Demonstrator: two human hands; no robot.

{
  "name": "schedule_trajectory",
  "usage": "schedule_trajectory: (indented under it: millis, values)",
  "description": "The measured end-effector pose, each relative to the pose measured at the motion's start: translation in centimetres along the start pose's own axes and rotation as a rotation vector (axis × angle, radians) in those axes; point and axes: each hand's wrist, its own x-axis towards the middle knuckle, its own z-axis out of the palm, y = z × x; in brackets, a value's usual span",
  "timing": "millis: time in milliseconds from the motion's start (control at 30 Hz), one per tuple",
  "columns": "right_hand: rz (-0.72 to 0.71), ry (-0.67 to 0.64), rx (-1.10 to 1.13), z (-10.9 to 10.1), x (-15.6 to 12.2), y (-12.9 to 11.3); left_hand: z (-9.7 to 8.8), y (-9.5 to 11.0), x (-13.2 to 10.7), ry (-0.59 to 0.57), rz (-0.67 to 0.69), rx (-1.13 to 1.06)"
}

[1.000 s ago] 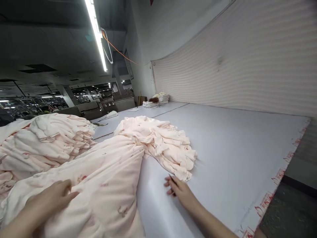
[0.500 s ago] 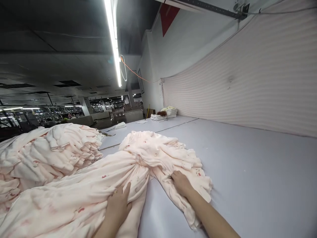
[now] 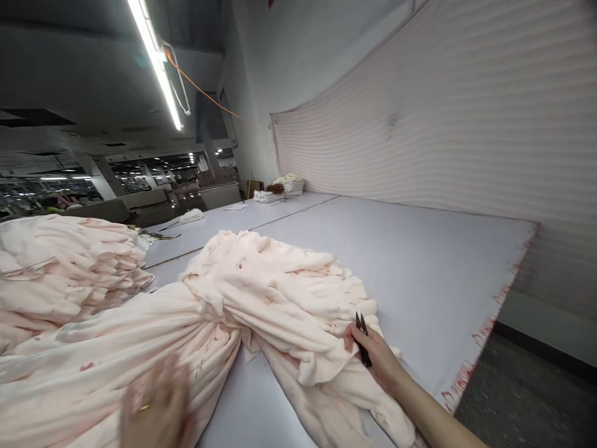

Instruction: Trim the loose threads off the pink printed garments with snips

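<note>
A pale pink fabric bundle (image 3: 275, 286) with small red prints lies before me, gathered tight at a waist-like pinch in its middle. Black thread snips (image 3: 362, 348) are gripped in my right hand (image 3: 380, 361), blades pointing up, over the right side of the bundle. My left hand (image 3: 156, 404), with a ring on one finger, is blurred by motion. Its fingers look stretched out over the left part of the cloth, and nothing shows in them. Whether it touches the cloth is unclear.
A larger heap of the same cloth (image 3: 69, 267) lies at the left. Folded white stacks (image 3: 269, 198) sit at the table's far end. The pale table (image 3: 420, 249) has its edge at the right, above a dark floor (image 3: 527, 392). Striped fabric (image 3: 443, 124) covers the wall.
My view has turned to the right. My right hand has come up off the lower fold, and the snips now show plainly. My left hand has moved left and toward me.
</note>
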Motion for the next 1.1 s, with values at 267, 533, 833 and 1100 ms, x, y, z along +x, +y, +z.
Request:
schedule_trajectory:
  millis: [267,533,833,1100]
  values:
    - [0.040,0.054,0.092,-0.8,-3.6,-3.8,-0.2,19.3,4.7,-0.096,0.397,-0.640]
    - [-0.040,0.081,-0.185,-0.4,-4.9,-3.4,-2.1,17.3,3.4,-0.119,0.230,-0.994]
    - [-0.056,-0.128,-0.526,2.2,-9.7,-6.1,-2.5,17.7,1.7,0.048,0.123,-1.107]
    - [-0.121,-0.169,-0.487,2.9,-9.8,-7.0,-1.8,17.6,1.2,0.093,0.137,-1.123]
